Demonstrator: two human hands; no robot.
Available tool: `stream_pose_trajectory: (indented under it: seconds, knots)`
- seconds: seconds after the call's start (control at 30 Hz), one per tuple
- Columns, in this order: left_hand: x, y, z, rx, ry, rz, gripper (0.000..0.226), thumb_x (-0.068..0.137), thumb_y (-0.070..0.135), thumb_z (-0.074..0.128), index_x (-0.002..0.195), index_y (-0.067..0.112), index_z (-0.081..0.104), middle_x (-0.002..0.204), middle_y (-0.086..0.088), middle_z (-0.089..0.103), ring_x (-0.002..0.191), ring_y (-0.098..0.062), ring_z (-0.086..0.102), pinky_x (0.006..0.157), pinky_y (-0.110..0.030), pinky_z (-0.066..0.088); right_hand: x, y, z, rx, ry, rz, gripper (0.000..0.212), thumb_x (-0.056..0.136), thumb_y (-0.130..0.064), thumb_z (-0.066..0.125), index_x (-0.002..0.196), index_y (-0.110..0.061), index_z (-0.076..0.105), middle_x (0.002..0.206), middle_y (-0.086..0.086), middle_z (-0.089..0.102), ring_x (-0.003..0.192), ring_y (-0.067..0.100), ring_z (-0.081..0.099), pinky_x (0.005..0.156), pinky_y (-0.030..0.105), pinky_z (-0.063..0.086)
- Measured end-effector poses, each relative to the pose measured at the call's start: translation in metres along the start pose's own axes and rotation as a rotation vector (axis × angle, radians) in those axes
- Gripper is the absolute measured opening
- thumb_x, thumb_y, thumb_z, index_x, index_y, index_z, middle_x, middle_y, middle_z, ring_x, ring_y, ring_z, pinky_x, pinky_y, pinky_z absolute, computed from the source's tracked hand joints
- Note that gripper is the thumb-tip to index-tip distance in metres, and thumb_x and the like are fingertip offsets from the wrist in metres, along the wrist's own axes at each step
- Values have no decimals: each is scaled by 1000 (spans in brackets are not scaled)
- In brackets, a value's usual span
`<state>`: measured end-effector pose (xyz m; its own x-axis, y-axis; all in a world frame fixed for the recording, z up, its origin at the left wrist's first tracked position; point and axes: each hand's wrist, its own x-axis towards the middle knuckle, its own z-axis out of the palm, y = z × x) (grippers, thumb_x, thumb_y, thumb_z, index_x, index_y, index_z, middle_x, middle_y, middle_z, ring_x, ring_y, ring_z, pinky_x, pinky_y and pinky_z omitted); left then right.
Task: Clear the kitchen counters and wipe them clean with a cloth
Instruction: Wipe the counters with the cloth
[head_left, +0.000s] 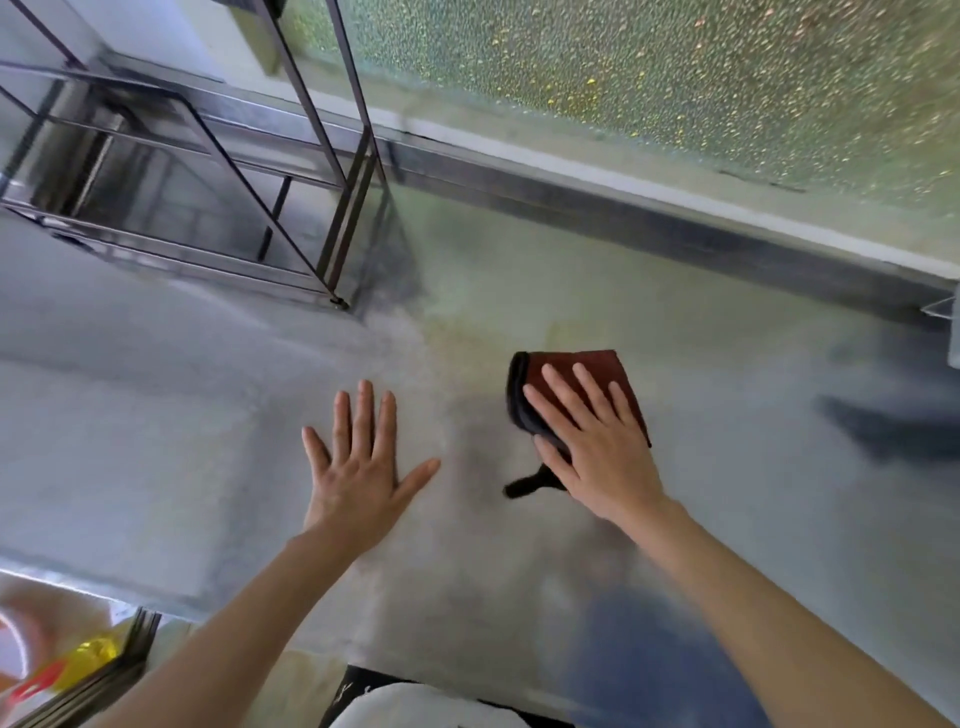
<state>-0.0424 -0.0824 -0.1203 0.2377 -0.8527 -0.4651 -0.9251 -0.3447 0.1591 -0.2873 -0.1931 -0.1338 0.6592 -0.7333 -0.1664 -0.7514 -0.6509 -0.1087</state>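
Note:
A folded dark red cloth (597, 366) with a black edge lies flat on the grey metal counter (519, 545), right of centre. My right hand (597, 441) presses down on top of it, fingers spread and palm flat over the cloth. A black loop or tag of the cloth sticks out below my thumb. My left hand (361, 465) hovers or rests flat on the bare counter to the left of the cloth, fingers apart, holding nothing.
A dark metal wire rack (218, 208) stands at the back left of the counter. A textured glass window (675, 78) with a metal sill runs along the back. A yellow bottle (88, 660) sits below the counter's front left edge.

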Motion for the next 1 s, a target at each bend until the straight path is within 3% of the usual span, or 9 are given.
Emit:
stream_pose_trajectory:
  seconds: [0.13, 0.2, 0.27, 0.37, 0.47, 0.6, 0.73, 0.87, 1.0]
  knots:
    - [1, -1, 4, 5, 22, -5, 88, 81, 75, 8, 143, 15, -6, 153, -6, -10, 141, -27, -10, 107, -63, 11, 65, 28, -15, 109, 82, 527, 53, 98, -44, 26, 148, -27, 21, 157, 4, 19, 144, 32, 16, 114, 55, 14]
    - [1, -1, 5, 8, 12, -9, 88, 81, 75, 8, 143, 15, -6, 153, -6, -11, 140, -27, -11, 108, -62, 9, 96, 10, -18, 180, 109, 669, 54, 99, -42, 26, 149, -25, 17, 158, 5, 14, 145, 33, 9, 114, 55, 7]
    - [1, 0, 3, 17, 14, -14, 88, 79, 77, 2, 143, 18, -11, 151, -4, -17, 139, -26, -16, 109, -60, 5, 111, -20, -17, 187, 118, 571, 54, 98, -42, 27, 149, -25, 20, 157, 5, 18, 144, 34, 12, 114, 55, 8]
    - [0, 1, 1, 17, 4, -21, 88, 74, 80, -7, 140, 22, -18, 149, -2, -24, 137, -26, -23, 110, -57, -1, 100, -49, -11, 91, 113, 193, 52, 97, -43, 32, 145, -25, 32, 152, 4, 31, 140, 34, 27, 111, 55, 21]
    - [0, 1, 2, 11, 11, -19, 88, 76, 80, -5, 142, 22, -16, 150, -2, -21, 139, -26, -20, 110, -58, 0, 97, -21, -11, 63, 117, 38, 50, 95, -44, 35, 143, -29, 36, 151, 0, 35, 139, 30, 32, 108, 52, 28]
    - [0, 0, 4, 15, 31, -17, 86, 82, 76, 6, 145, 18, -3, 154, -6, -5, 141, -29, -5, 108, -60, 9, 130, 28, -21, 86, 136, 346, 51, 96, -43, 33, 145, -29, 32, 154, 0, 29, 141, 29, 25, 112, 52, 19]
    - [-1, -1, 6, -7, 49, -24, 86, 80, 79, 3, 144, 24, -12, 154, -2, -11, 141, -26, -13, 109, -54, -4, 158, 4, -28, 185, 134, 524, 53, 98, -42, 28, 149, -28, 20, 158, -1, 15, 145, 29, 8, 114, 53, 4]
    - [-1, 0, 2, -56, 56, -32, 84, 79, 79, 6, 142, 29, -19, 152, 3, -16, 140, -21, -17, 109, -51, -9, 155, -55, -19, 108, 65, 34, 51, 97, -44, 29, 146, -30, 28, 155, -3, 25, 143, 30, 18, 113, 55, 14]
    - [-10, 0, 0, -123, 74, -52, 85, 78, 77, 8, 142, 29, -20, 152, 4, -22, 137, -16, -27, 109, -43, -17, 168, -31, -26, -12, -36, -384, 54, 94, -48, 22, 146, -33, 27, 155, -7, 25, 144, 25, 20, 114, 50, 16]
